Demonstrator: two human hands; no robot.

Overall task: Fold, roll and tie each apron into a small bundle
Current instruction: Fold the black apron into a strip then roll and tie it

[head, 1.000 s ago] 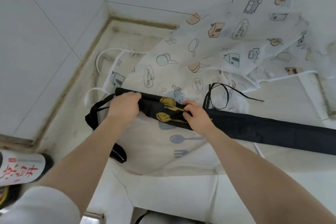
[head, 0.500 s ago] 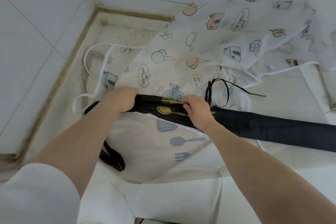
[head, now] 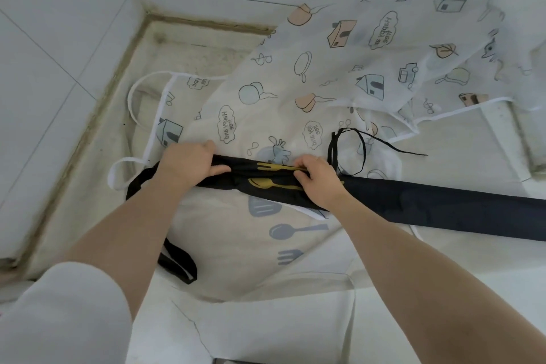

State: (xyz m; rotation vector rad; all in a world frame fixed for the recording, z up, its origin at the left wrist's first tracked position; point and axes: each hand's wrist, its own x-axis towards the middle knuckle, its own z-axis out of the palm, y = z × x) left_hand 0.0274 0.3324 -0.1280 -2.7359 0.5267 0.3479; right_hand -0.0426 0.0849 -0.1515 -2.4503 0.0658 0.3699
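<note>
From the head camera, both of your bare forearms reach forward and slightly inward from the bottom of the frame, over a pale counter (head: 443,289) set into a tiled corner. Your left hand (head: 189,165) lies palm down on the left end of the black apron (head: 443,204), fingers curled over its far edge and thumb pointing right along the cloth, closed around the fold. Your right hand (head: 317,179) sits just to the right, its fingertips (head: 301,163) pinched together on the upper edge of the same apron, beside a gold fork and spoon print (head: 270,176).

Three aprons are visible. The black one is folded into one long narrow band running from the left hand off the right edge. Its thin black tie (head: 351,154) loops loosely just behind your right hand, and a wider black strap (head: 177,264) curls out below your left forearm. Under it lies a cream apron (head: 236,245) printed with grey utensils. Behind that, a white apron (head: 339,68) with cartoon houses and pans spreads up against the wall.

A white sleeve (head: 59,319) fills the lower left corner.
</note>
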